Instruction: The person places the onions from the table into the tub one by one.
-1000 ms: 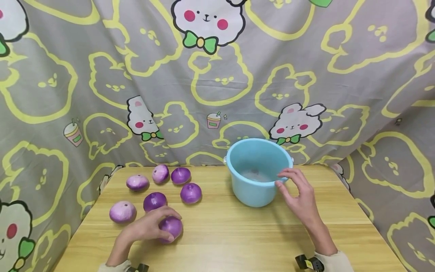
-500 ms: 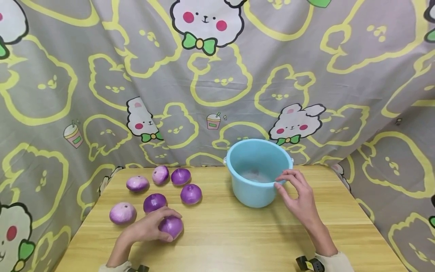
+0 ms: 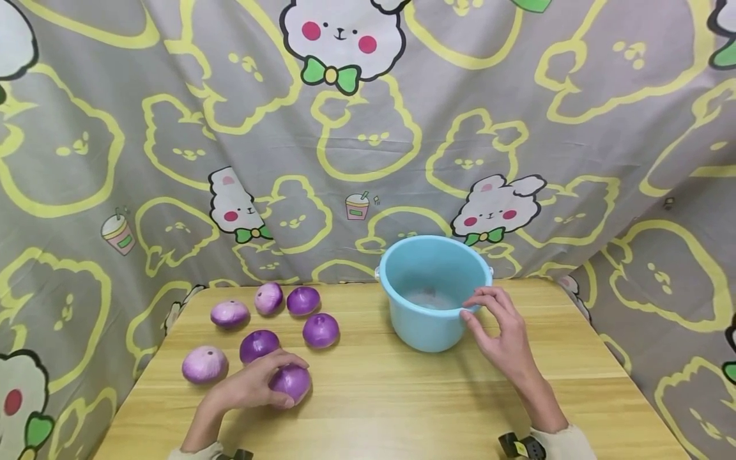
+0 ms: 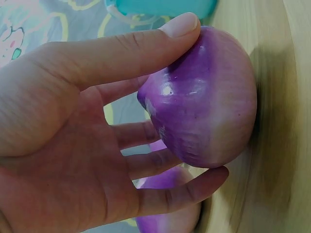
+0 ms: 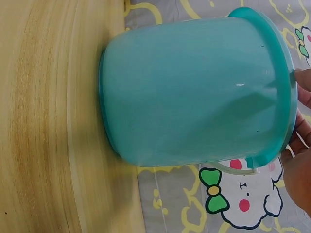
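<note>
My left hand [image 3: 255,382] holds a purple onion [image 3: 291,384] at the front left, thumb on one side and fingers round the other. In the left wrist view the onion [image 4: 209,97] appears to rest on the wooden table. My right hand [image 3: 506,335] pinches the near right rim of a light blue bucket [image 3: 428,329], thumb outside and fingers over the edge. The bucket stands upright; its visible inside holds no onions. The right wrist view has the bucket's side [image 5: 194,92] large, with fingertips [image 5: 303,131] at its rim.
Several other onions lie on the left of the table [image 3: 402,396]: one dark onion [image 3: 260,345] just behind my left hand, one pale onion [image 3: 204,365] at far left. A patterned curtain [image 3: 310,147] hangs behind the table.
The view has shifted slightly. Both hands keep their places, the left on the onion and the right at the bucket's rim.
</note>
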Demonstrator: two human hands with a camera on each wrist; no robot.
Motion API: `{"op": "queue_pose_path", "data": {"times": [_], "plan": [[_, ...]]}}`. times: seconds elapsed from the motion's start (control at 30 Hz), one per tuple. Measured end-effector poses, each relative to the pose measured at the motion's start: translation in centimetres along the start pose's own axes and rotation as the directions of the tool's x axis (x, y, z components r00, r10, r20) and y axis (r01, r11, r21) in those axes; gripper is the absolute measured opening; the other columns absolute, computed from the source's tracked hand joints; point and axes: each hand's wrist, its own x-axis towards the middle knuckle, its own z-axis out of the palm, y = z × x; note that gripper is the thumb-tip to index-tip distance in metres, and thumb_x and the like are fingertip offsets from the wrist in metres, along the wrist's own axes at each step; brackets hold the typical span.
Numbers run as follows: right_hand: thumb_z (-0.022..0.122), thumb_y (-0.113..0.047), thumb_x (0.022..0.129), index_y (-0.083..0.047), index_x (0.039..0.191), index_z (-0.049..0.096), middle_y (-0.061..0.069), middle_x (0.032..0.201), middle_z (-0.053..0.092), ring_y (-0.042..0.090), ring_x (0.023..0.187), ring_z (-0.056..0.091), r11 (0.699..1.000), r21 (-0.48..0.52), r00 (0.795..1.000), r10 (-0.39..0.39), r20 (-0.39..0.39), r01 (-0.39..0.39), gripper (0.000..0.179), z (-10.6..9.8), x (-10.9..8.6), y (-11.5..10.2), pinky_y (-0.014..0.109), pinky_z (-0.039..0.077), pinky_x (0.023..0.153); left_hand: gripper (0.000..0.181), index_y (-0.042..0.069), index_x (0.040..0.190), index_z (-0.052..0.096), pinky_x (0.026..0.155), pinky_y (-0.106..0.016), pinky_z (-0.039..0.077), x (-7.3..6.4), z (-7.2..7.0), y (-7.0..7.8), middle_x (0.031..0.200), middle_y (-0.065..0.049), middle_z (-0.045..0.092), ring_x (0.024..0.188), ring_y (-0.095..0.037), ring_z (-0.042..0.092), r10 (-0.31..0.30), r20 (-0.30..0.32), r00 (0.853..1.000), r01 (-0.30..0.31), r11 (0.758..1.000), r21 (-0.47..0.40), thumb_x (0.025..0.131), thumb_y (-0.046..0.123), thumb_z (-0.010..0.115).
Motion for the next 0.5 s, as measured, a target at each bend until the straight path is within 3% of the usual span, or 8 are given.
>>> {"op": "queue_pose_path", "data": {"times": [0.2,0.4,0.5], "plan": [[0.08,0.013,0.079,-0.007,0.1,0.073,0.011,0.114,0.061,0.023,0.114,0.052,1.0,-0.003,1.0,0.009,0.011,-0.009,0.03,0.3,-0.5,1.9,0.018,0.037,0.108,0.053,0.012,0.129,0.064,0.092,-0.044,0.055,0.5,-0.1,0.2,0.128,-0.008,0.062,0.114,-0.028,0.06,0.015,-0.011,1.0,-0.015,1.0,0.023,0.084,0.031,0.085],[0.081,0.007,0.081,-0.01,0.1,0.074,0.007,0.114,0.06,0.021,0.114,0.049,1.0,-0.02,1.0,0.019,0.013,-0.019,0.026,-0.1,-0.4,1.9,0.021,0.037,0.104,0.056,0.012,0.131,0.063,0.094,-0.056,0.054,1.3,-0.6,0.7,0.134,-0.011,0.061,0.121,-0.037,0.058,0.01,-0.015,1.0,-0.01,1.0,0.013,0.084,0.032,0.084],[0.081,0.008,0.08,-0.01,0.099,0.074,0.007,0.114,0.061,0.022,0.114,0.048,0.999,-0.037,1.0,0.01,0.014,-0.01,0.027,-0.2,-0.4,1.8,0.022,0.036,0.103,0.055,0.012,0.132,0.063,0.093,-0.056,0.054,1.7,-1.0,0.9,0.137,-0.014,0.059,0.124,-0.042,0.055,0.005,-0.015,1.0,-0.005,1.0,0.003,0.084,0.031,0.084]]}}
